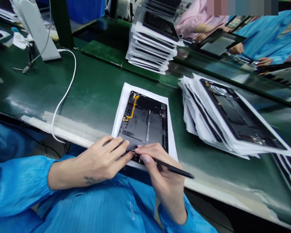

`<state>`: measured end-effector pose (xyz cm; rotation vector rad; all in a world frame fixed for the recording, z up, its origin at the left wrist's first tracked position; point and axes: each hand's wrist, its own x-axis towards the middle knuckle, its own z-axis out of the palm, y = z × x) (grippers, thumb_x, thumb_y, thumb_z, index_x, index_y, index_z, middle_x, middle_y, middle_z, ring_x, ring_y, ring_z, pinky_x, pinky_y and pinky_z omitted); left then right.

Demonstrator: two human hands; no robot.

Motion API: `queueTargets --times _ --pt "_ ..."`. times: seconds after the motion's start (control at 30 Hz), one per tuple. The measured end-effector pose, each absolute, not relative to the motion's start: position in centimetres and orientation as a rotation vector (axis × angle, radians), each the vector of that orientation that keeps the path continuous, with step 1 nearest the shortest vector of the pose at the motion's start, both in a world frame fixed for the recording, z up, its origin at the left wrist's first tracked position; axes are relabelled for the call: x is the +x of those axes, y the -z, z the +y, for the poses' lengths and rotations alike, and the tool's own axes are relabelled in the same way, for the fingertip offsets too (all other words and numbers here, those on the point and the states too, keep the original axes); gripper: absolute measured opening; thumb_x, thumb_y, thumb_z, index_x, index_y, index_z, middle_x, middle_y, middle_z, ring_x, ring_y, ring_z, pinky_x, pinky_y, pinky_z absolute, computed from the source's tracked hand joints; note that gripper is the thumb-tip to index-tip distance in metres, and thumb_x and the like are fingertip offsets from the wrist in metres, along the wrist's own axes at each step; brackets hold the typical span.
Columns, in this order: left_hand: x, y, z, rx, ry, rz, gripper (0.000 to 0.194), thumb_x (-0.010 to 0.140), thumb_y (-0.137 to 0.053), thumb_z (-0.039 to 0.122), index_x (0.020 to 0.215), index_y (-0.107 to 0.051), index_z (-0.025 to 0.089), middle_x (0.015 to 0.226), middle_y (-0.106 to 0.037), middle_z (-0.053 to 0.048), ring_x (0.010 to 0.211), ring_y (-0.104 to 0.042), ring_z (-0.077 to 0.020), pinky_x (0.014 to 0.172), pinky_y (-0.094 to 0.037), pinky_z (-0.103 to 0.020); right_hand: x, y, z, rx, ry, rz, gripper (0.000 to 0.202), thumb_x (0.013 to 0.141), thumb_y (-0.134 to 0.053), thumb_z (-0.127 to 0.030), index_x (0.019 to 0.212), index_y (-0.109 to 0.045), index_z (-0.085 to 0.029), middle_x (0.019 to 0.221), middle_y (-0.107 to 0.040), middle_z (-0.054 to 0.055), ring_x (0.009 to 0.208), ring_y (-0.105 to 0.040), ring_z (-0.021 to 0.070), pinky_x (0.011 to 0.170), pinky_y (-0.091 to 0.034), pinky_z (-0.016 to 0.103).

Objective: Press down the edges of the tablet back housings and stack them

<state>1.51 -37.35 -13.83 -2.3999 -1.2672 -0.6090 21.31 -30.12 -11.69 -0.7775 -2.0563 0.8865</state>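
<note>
A black tablet housing [157, 129] with an orange flex cable [135, 106] lies on white paper [121, 103] at the table's front edge. My right hand [163, 174] pinches a black pen-like tool [176, 169], its tip pointing at the housing's lower edge. From the left, my left hand [104, 158] rests its fingertips on the same lower edge, close beside the tool tip. Its fingers are slightly bent and apart, and nothing shows between them. The exact spot under the fingertips is hidden.
Right of the housing stands a stack of paper-separated tablet housings [242, 113]. Another stack [152, 42] is behind. A white cable [71, 81] hangs over the front edge near a grey stand [37, 32]. Two co-workers' hands handle parts at the upper right.
</note>
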Motion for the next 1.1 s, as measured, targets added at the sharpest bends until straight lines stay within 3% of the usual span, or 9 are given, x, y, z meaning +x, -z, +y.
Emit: queueTargets --times 0.23,0.47,0.67,0.9,1.1 --pt "1.4 14.2 -37.3 -2.398 0.656 -1.28 0.027 0.099 -0.051 0.013 0.122 -0.065 0.01 0.122 -0.071 -0.014 0.109 -0.067 -0.0292 0.087 -0.054 -0.041 20.2 11.7 -29.7 -0.695 -0.874 -2.13 0.016 0.096 -0.059 -0.014 0.091 -0.072 -0.022 0.082 -0.073 0.003 0.081 -0.068 0.0187 0.074 -0.057 0.033" --pt "1.5 14.4 -37.1 -2.414 0.709 -1.282 0.017 0.098 -0.053 0.014 0.107 -0.068 0.011 0.12 -0.071 -0.015 0.107 -0.068 -0.0288 0.085 -0.055 -0.04 19.8 11.6 -29.7 -0.59 -0.871 -2.193 0.018 0.096 -0.057 -0.011 0.095 -0.072 -0.022 0.082 -0.074 0.003 0.077 -0.066 0.0191 0.071 -0.054 0.036" --pt "-0.3 13.9 -36.9 -2.531 0.704 -1.22 0.027 0.101 -0.048 0.013 0.121 -0.065 0.011 0.125 -0.071 -0.015 0.112 -0.068 -0.0245 0.091 -0.058 -0.037 20.1 11.9 -29.6 -0.66 -0.886 -2.134 0.016 0.096 -0.059 -0.015 0.093 -0.073 -0.022 0.082 -0.074 0.003 0.077 -0.067 0.0185 0.069 -0.054 0.033" --pt "-2.8 13.6 -37.1 -2.55 0.945 -1.142 0.027 0.101 -0.042 0.005 0.113 -0.066 0.004 0.116 -0.074 -0.017 0.113 -0.071 -0.0275 0.091 -0.062 -0.037 20.1 12.0 -29.6 -0.634 -0.892 -2.16 0.015 0.096 -0.059 -0.014 0.094 -0.072 -0.022 0.082 -0.074 0.002 0.077 -0.066 0.0179 0.069 -0.053 0.033" --pt "-2.2 13.4 -36.6 -2.532 0.921 -1.169 0.029 0.104 -0.037 0.009 0.108 -0.066 0.009 0.109 -0.076 -0.015 0.107 -0.073 -0.0231 0.086 -0.062 -0.033 19.6 11.7 -29.6 -0.579 -0.892 -2.188 0.017 0.096 -0.06 -0.01 0.096 -0.071 -0.023 0.083 -0.074 0.002 0.075 -0.064 0.0179 0.069 -0.052 0.035"
